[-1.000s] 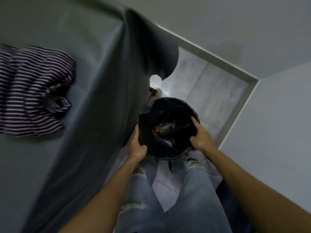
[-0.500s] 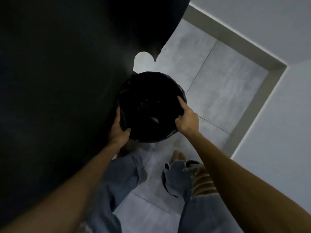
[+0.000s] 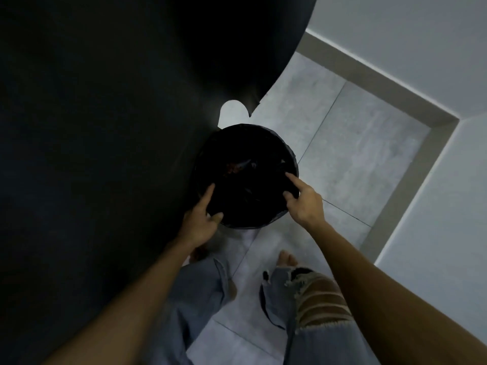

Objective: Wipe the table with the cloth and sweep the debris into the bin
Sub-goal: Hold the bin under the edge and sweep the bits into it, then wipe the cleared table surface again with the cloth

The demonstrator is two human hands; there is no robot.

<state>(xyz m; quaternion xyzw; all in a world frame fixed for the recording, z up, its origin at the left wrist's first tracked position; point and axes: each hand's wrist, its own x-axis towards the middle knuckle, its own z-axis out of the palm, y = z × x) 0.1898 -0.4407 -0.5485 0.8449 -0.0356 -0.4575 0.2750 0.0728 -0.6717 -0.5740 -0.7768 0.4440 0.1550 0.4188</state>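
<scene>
The round bin (image 3: 263, 143), lined with a black bag, stands low over the tiled floor beside the dark drape of the table cover (image 3: 105, 127). A few reddish-brown crumbs of debris (image 3: 232, 167) show faintly inside it. My left hand (image 3: 201, 222) holds the bin's near-left rim, forefinger and thumb lying on the edge. My right hand (image 3: 303, 204) holds the right rim, forefinger stretched along it. The cloth and the table top are out of view.
Grey floor tiles (image 3: 355, 159) run to a skirting and white walls (image 3: 434, 206) at the right and back, forming a corner. My legs in torn jeans (image 3: 316, 306) and bare feet stand just behind the bin. The hanging cover fills the left side.
The view has dropped from the table top to the floor. The bin has gone lower beside the cover, both hands still on its rim; the striped cloth has left the view.
</scene>
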